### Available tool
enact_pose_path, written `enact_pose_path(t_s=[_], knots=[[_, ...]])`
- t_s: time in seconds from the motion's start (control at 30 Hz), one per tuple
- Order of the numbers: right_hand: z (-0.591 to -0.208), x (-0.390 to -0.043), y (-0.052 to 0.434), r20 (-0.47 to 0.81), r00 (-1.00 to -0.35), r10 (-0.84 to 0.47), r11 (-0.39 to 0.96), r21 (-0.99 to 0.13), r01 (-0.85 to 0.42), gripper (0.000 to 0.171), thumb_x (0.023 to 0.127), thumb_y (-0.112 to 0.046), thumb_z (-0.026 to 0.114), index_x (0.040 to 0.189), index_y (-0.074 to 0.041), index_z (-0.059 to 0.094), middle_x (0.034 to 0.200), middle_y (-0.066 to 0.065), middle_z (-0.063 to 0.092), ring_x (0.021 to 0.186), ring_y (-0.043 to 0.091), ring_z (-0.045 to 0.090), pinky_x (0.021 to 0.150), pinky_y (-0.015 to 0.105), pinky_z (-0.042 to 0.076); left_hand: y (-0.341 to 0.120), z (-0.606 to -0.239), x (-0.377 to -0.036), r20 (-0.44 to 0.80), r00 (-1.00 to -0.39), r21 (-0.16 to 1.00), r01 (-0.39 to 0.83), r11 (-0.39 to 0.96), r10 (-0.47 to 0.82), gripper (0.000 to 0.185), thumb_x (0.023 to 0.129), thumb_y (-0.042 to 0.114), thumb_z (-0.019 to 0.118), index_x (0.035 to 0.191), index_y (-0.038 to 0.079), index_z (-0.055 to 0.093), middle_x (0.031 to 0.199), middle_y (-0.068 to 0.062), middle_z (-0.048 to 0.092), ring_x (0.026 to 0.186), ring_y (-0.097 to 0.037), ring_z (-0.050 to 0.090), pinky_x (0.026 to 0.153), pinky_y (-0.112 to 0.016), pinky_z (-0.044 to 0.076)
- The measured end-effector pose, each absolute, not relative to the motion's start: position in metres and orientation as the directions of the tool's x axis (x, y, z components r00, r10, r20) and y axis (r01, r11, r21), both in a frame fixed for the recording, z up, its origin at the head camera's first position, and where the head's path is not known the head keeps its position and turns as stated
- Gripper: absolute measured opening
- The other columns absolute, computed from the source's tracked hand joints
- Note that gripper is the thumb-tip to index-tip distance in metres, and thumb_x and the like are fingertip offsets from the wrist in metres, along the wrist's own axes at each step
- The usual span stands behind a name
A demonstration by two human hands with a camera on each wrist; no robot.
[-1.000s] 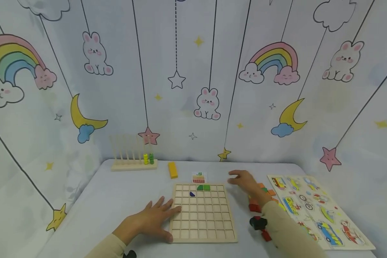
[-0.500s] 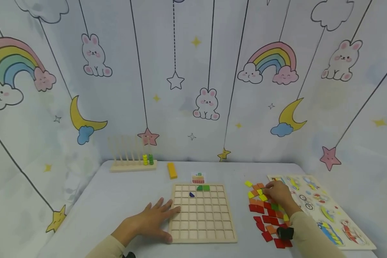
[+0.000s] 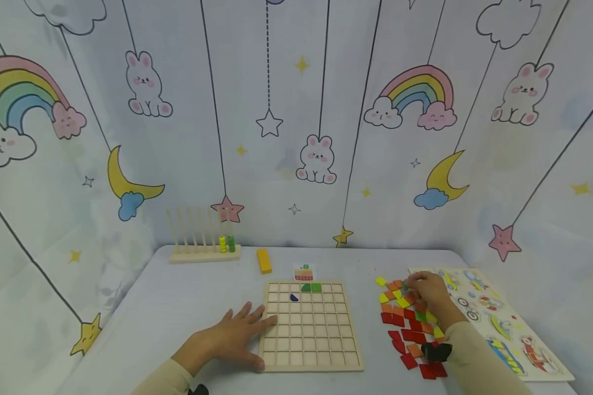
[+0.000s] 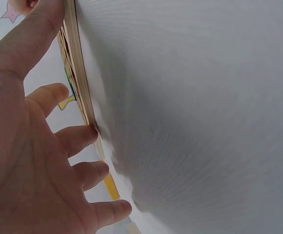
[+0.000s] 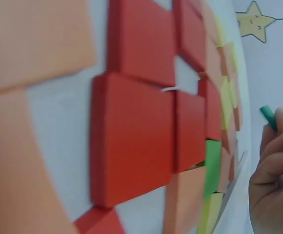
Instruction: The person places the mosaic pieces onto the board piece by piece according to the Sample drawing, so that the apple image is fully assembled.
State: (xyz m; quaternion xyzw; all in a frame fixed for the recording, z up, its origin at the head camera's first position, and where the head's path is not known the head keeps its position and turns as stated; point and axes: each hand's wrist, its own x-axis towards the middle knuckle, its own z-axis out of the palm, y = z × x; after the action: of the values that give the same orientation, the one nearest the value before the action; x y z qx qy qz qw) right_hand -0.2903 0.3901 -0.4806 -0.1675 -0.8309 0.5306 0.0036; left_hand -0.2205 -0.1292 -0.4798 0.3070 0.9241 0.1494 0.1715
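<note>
Right grip point(image 3: 431, 292) is closed on a small green piece point(image 5: 268, 117), pinched at the fingertips by the loose tiles point(image 3: 416, 325). Left grip point(image 3: 234, 334), fingers spread apart, rests at the left edge of the grid board point(image 3: 311, 369), whose top row holds two green tiles point(image 3: 316, 287). The step in hand looks like picking a piece; next probably calls for carrying it over, turned to match the picture card point(image 3: 305, 272).
</note>
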Motion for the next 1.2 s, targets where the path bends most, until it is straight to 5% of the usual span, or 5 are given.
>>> enact_pose_path(t_s=[0.2,0.47,0.73,1.2], knots=[[-0.471,-0.291,0.379,-0.224,-0.937,0.268,0.102,-0.961,0.259,0.048,0.102,-0.021,0.065,0.141,0.003,0.053,0.086,-0.002,0.067,0.067,0.013,0.059,0.062,0.023,0.055,-0.130,-0.478,-0.220,-0.225,-0.753,0.382,0.515,0.767,0.618,0.100,0.075,0.068,0.076,0.159,0.034,0.035,0.167,-0.015,0.027,0.153,-0.049,0.016,0.113,-0.078,0.018],[-0.460,-0.303,0.337,-0.262,-0.950,0.172,-0.105,-0.963,0.246,0.030,0.099,-0.014,0.068,0.126,-0.002,0.066,0.083,0.000,0.071,0.065,0.007,0.063,0.060,0.016,0.055,-0.131,-0.478,-0.221,-0.218,-0.752,0.385,0.519,0.763,0.622,0.099,0.075,0.067,0.077,0.159,0.033,0.036,0.167,-0.015,0.028,0.153,-0.049,0.017,0.113,-0.078,0.018],[-0.461,-0.314,0.270,-0.240,-0.965,0.105,0.002,-0.970,0.241,0.036,0.095,-0.009,0.072,0.127,0.005,0.064,0.082,0.002,0.073,0.060,0.005,0.057,0.052,0.016,0.049,-0.130,-0.478,-0.219,-0.212,-0.752,0.397,0.517,0.758,0.624,0.100,0.075,0.066,0.077,0.159,0.034,0.034,0.167,-0.015,0.026,0.153,-0.049,0.016,0.113,-0.078,0.017],[-0.483,-0.301,0.194,-0.151,-0.989,-0.006,0.384,-0.913,0.137,0.011,0.092,-0.002,0.073,0.099,0.005,0.074,0.069,0.005,0.065,0.056,0.011,0.055,0.050,0.023,0.045,-0.129,-0.476,-0.217,-0.214,-0.757,0.393,0.512,0.764,0.617,0.099,0.075,0.065,0.079,0.159,0.034,0.036,0.167,-0.015,0.028,0.153,-0.048,0.017,0.114,-0.077,0.018]])
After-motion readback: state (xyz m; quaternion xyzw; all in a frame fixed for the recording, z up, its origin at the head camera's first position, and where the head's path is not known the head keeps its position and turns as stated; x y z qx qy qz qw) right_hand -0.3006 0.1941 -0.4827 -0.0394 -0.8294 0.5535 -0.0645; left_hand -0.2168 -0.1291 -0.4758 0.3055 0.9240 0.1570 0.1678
